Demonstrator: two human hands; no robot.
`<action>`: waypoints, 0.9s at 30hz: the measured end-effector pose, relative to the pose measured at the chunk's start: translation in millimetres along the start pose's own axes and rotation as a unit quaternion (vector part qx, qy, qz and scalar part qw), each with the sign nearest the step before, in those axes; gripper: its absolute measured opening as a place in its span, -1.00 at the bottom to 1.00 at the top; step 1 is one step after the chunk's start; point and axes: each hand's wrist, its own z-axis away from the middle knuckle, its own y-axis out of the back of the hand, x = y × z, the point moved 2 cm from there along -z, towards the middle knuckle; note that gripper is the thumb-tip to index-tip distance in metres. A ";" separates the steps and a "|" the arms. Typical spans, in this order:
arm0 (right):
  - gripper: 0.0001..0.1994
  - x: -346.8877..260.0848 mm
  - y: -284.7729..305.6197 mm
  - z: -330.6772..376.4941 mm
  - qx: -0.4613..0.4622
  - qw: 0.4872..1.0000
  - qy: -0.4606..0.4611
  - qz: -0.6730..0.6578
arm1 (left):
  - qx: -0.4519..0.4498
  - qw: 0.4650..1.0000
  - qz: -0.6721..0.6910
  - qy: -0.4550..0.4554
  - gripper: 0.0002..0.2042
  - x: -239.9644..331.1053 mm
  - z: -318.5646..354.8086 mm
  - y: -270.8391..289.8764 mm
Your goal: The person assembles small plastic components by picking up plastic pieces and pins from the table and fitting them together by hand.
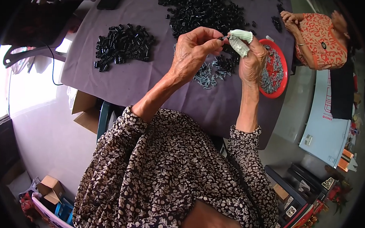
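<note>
My left hand [191, 51] pinches a small black plastic piece [222, 38] between thumb and fingertips, above the table. My right hand [252, 63] meets it from the other side, its fingers closed. Pale cloth covers [241, 35] wrap fingers of this hand, and they hide whatever it may hold. Beneath the two hands lies a loose heap of small silver screws [206, 76], with a few black pieces among them. Close by my right wrist stands a red bowl [286, 69] with many more screws inside.
A big pile of black pieces [202, 12] covers the far part of the cloth-covered table [81, 74]; a smaller pile [123, 47] lies at left. Another person in an orange patterned top [321, 40] sits at the right edge. An open cardboard box [87, 112] is below the table's left side.
</note>
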 end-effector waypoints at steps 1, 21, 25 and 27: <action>-0.82 0.2 -0.5 0.2 0.000 1.000 0.000 0.000 | 0.000 1.000 -0.009 -0.005 -0.86 0.3 -0.1 0.2; -0.79 1.2 0.5 2.3 -0.009 1.000 -0.006 0.002 | 0.006 0.992 -0.122 -0.012 -0.83 -3.1 1.6 2.4; -0.80 -2.7 0.5 2.9 -0.001 0.998 0.003 0.065 | 0.013 0.991 -0.131 -0.007 -0.82 -2.3 1.5 2.6; -0.80 -2.9 -0.7 2.7 -0.001 0.997 0.007 0.083 | 0.014 0.991 -0.133 -0.012 -0.82 -2.4 2.1 3.0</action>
